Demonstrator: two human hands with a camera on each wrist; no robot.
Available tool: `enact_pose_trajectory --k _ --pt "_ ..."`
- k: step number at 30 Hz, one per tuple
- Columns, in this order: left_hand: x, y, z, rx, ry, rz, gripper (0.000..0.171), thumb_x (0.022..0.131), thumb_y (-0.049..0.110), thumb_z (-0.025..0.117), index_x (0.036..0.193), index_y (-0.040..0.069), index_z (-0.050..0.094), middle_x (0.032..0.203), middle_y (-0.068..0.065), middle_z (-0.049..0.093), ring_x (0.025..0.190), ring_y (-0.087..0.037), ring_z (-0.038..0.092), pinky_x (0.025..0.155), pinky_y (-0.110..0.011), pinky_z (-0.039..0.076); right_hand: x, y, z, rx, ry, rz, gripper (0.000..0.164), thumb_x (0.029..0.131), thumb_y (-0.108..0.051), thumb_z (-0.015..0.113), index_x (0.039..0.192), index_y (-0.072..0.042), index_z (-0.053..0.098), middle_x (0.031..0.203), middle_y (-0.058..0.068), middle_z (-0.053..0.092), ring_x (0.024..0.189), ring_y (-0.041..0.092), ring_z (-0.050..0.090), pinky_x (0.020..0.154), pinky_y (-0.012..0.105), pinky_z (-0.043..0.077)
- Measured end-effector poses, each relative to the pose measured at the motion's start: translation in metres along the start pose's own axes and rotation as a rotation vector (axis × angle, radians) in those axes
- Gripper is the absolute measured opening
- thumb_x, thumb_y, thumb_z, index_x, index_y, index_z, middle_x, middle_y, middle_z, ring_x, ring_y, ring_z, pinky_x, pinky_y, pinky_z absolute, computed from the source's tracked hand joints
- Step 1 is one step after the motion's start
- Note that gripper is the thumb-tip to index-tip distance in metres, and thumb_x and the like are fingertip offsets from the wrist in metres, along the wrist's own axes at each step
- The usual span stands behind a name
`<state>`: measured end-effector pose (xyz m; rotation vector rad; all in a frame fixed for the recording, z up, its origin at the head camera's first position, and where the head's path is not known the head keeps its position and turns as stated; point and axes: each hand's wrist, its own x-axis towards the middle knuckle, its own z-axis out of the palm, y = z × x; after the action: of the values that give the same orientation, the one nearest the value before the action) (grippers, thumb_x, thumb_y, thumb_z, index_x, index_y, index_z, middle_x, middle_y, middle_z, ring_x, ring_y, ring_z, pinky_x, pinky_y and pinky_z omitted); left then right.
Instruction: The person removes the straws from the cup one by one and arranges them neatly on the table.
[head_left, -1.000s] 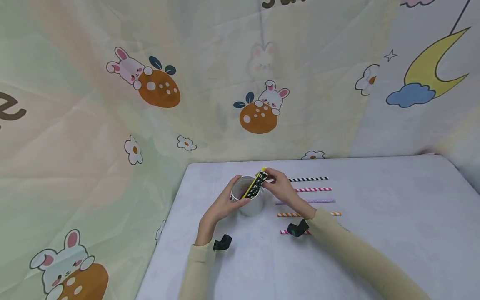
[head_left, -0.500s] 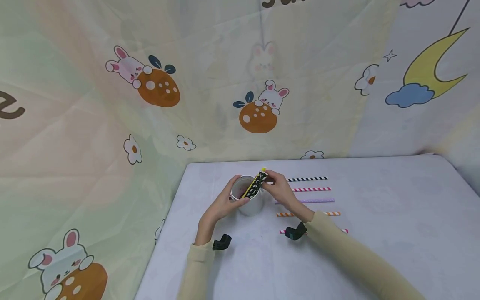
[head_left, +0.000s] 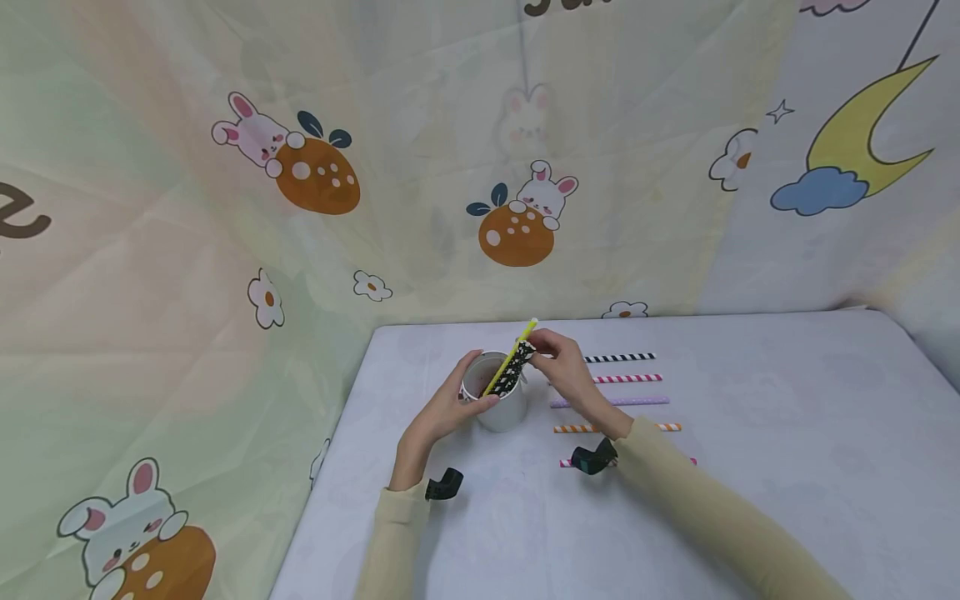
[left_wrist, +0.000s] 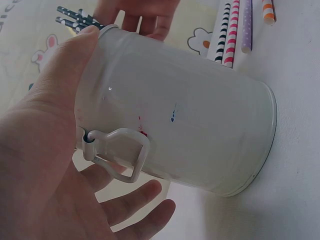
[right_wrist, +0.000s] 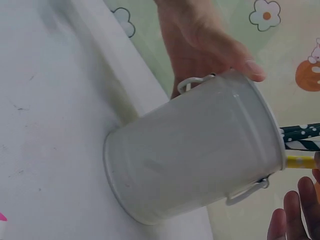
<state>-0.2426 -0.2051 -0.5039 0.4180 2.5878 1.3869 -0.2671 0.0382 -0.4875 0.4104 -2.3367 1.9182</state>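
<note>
A pale metal pail (head_left: pixel 502 414) stands on the table, mouth up. My left hand (head_left: pixel 442 408) holds it by the rim, with the thumb over the near edge and fingers around the far side. Out of the pail leans a bundle of black straws with white patterns (head_left: pixel 513 372). Beside them a yellow straw (head_left: pixel 528 329) rises higher than the rest. My right hand (head_left: pixel 564 377) is at the straws' upper ends, its fingertips pinching the yellow straw (right_wrist: pixel 299 161). The other fingers are spread in the right wrist view. Small wire handles (left_wrist: pixel 140 150) hang from the pail's sides.
Right of the pail, paper straws lie in a spaced column: black-striped (head_left: pixel 622 358), pink-striped (head_left: pixel 630 378), purple (head_left: pixel 637 401), orange-striped (head_left: pixel 570 429) and another pink-striped one (head_left: pixel 566 463), partly under the right forearm. Behind the table (head_left: pixel 787 433) hangs a printed cloth (head_left: pixel 420 242).
The yellow straw has slid up out of the bundle and stands out well above the black ones. My right hand has risen slightly; the left hand and pail have stayed in place.
</note>
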Motion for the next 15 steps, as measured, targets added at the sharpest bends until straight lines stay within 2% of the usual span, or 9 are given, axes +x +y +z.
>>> enact_pose_trajectory --k 5,9,11,15 --pt "0.001 0.001 0.000 0.009 0.000 -0.003 0.089 0.085 0.050 0.077 0.157 0.037 0.025 0.154 -0.001 0.042 0.142 -0.024 0.041 0.115 -0.056 0.031 0.002 -0.006 -0.007 0.026 0.000 0.012 0.023 0.096 -0.008 0.064 0.118 -0.007 0.070 0.113 0.013 0.069 0.102 0.020 0.063 0.082 0.025 0.053" --pt "0.001 0.000 0.000 0.007 -0.001 -0.003 0.088 0.085 0.048 0.077 0.156 0.039 0.025 0.153 -0.002 0.044 0.142 -0.024 0.041 0.116 -0.055 0.031 0.003 -0.010 -0.012 0.046 0.014 0.006 0.022 0.097 -0.020 0.068 0.116 -0.007 0.070 0.110 0.012 0.070 0.098 0.018 0.063 0.078 0.024 0.055" --pt "0.001 0.000 0.000 0.004 -0.002 -0.003 0.088 0.086 0.047 0.077 0.156 0.039 0.025 0.152 -0.001 0.044 0.141 -0.024 0.042 0.116 -0.055 0.031 0.003 -0.013 -0.015 0.064 0.018 0.013 0.025 0.096 -0.022 0.069 0.116 -0.006 0.070 0.110 0.013 0.070 0.096 0.016 0.064 0.080 0.031 0.057" --pt "0.001 -0.001 0.001 0.002 0.000 -0.002 0.088 0.086 0.046 0.077 0.156 0.039 0.026 0.152 -0.002 0.045 0.140 -0.025 0.043 0.115 -0.056 0.033 0.004 -0.020 -0.023 0.104 0.018 0.028 0.030 0.096 -0.023 0.070 0.119 -0.003 0.069 0.115 0.017 0.068 0.098 0.018 0.066 0.081 0.032 0.057"
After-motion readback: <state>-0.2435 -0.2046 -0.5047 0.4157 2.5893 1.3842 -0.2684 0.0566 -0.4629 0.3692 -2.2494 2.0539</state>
